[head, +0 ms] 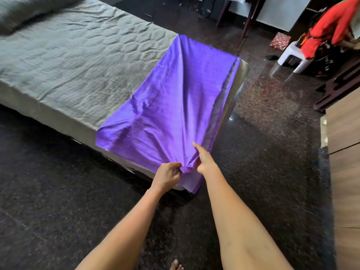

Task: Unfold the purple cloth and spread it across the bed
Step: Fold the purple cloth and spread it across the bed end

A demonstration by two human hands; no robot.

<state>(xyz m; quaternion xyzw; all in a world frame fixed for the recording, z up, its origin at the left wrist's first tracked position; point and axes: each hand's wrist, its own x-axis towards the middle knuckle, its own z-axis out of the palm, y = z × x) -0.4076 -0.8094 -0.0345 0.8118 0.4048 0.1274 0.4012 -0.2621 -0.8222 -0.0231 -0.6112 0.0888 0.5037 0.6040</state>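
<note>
Now both arms outstretched, left hand (169, 173), right hand (204, 159) pinching purple cloth (175, 94)

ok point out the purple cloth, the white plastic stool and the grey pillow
purple cloth (181, 90), head view, middle of its spread part
white plastic stool (290, 50), head view, seat top
grey pillow (23, 10), head view, its middle

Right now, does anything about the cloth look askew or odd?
Yes. The cloth is bunched at its near edge where both hands, left and right, grip it, covers only the bed's foot end, and overhangs the near side.
</note>
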